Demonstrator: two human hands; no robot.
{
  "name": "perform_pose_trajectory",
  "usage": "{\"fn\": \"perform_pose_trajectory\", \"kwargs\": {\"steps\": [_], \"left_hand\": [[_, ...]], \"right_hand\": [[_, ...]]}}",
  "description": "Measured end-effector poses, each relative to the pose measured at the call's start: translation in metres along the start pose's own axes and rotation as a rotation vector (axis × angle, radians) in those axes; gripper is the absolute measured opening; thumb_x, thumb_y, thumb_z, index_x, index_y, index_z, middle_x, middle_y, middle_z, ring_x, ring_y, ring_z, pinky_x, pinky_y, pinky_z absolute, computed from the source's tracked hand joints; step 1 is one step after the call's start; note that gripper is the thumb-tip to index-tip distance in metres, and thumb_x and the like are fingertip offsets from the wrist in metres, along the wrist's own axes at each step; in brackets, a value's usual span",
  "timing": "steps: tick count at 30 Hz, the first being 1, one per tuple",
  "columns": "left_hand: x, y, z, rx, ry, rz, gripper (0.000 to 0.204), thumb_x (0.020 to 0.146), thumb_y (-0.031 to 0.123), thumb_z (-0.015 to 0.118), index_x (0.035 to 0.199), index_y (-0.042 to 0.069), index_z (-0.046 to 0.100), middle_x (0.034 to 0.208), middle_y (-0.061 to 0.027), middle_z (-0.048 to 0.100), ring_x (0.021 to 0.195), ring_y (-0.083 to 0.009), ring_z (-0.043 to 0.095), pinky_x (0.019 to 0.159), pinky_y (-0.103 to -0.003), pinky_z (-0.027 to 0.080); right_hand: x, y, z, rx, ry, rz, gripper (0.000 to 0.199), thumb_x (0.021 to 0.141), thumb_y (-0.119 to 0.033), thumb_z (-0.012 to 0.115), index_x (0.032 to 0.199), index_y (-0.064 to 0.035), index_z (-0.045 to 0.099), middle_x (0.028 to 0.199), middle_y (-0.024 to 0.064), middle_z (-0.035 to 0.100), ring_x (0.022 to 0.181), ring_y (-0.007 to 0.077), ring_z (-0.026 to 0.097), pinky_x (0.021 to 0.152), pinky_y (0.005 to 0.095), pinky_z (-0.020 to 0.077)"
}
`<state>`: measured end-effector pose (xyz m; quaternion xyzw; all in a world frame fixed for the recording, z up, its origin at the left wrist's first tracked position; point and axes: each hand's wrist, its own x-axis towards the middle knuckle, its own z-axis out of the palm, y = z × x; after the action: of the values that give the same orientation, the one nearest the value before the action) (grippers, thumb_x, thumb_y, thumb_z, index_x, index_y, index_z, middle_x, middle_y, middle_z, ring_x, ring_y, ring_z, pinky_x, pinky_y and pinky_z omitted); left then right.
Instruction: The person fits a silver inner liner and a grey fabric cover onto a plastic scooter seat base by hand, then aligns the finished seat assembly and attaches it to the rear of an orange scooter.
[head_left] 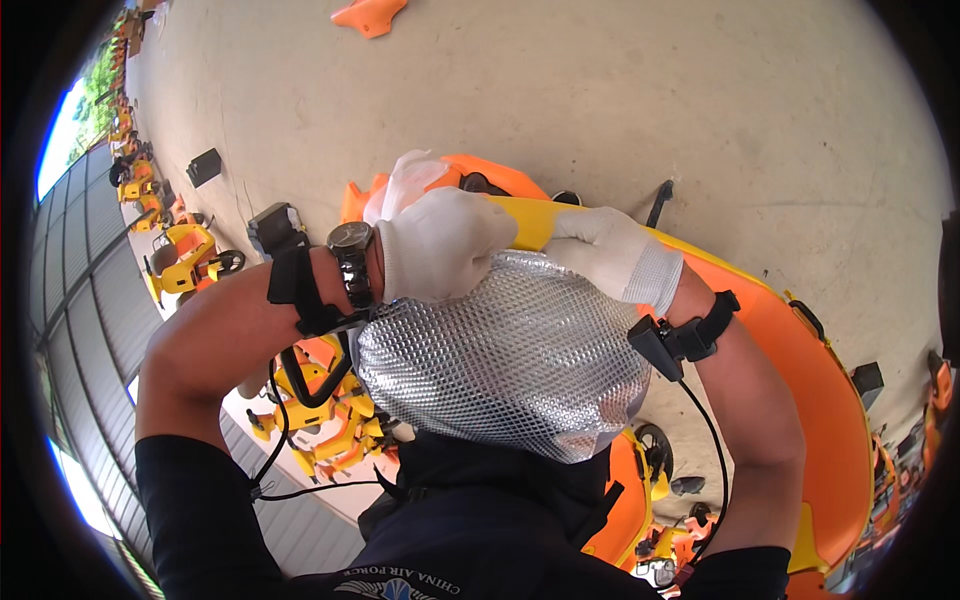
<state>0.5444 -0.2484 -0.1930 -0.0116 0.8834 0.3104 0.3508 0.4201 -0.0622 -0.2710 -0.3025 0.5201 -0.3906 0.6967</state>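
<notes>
A silver bubble-textured foil cover [500,350] lies over a rounded, bulky shape close in front of my body. What is under it is hidden. My left hand [450,245], in a white knitted glove, is closed at the cover's far left edge. Beside it my right hand [605,250], gloved the same way, has its fingers bent in at the far edge of the foil. Between the two hands shows a yellow panel [525,222], part of an orange and yellow vehicle body. A crumpled piece of thin white plastic [405,180] sticks up behind my left hand.
A long orange body panel with yellow trim [790,370] curves along my right. Black boxes [278,230] stand on the concrete floor at left. Several yellow and orange scooters [185,262] line the left side. An orange part [370,15] lies far ahead. Cables hang from both forearms.
</notes>
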Motion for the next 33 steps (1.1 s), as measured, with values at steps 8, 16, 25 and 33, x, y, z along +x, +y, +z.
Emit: {"fn": "perform_pose_trajectory", "kwargs": {"steps": [8,16,25,33], "left_hand": [[0.017,0.005,-0.008,-0.184,-0.110,-0.200,0.014,0.071,0.002,0.059,0.084,0.003,0.065,0.074,-0.0112,0.064,0.070,-0.0255,0.063,0.066,-0.035,0.049],[0.054,0.021,-0.016,0.066,-0.391,-0.185,0.022,0.071,0.013,0.063,0.091,0.009,0.070,0.078,-0.0095,0.067,0.076,-0.0254,0.065,0.073,-0.035,0.049],[0.037,0.035,0.004,0.234,-0.089,0.060,0.014,0.075,0.015,0.059,0.083,0.005,0.065,0.085,-0.0100,0.064,0.082,-0.0292,0.063,0.073,-0.041,0.049],[0.033,0.038,0.005,0.304,-0.100,0.191,0.011,0.075,0.016,0.058,0.076,0.005,0.062,0.081,-0.0091,0.062,0.081,-0.0276,0.062,0.073,-0.039,0.050]], "right_hand": [[-0.016,0.025,-0.022,-0.187,-0.123,0.071,0.029,0.081,-0.023,0.061,0.098,-0.0005,0.068,0.091,0.0139,0.067,0.088,0.0252,0.063,0.080,0.0335,0.0489],[-0.019,0.034,-0.018,-0.304,-0.140,0.021,0.033,0.082,-0.026,0.055,0.104,-0.0047,0.069,0.099,0.0152,0.068,0.093,0.0296,0.064,0.083,0.0361,0.0492],[-0.007,0.012,0.014,-0.548,0.068,-0.024,0.023,0.081,-0.016,0.052,0.094,-0.0056,0.068,0.092,0.0158,0.068,0.094,0.0337,0.064,0.082,0.0417,0.0505],[-0.033,0.052,-0.013,-0.294,0.089,-0.076,0.028,0.083,-0.014,0.052,0.103,-0.0028,0.067,0.105,0.0147,0.068,0.098,0.0319,0.063,0.087,0.0378,0.0502]]}}
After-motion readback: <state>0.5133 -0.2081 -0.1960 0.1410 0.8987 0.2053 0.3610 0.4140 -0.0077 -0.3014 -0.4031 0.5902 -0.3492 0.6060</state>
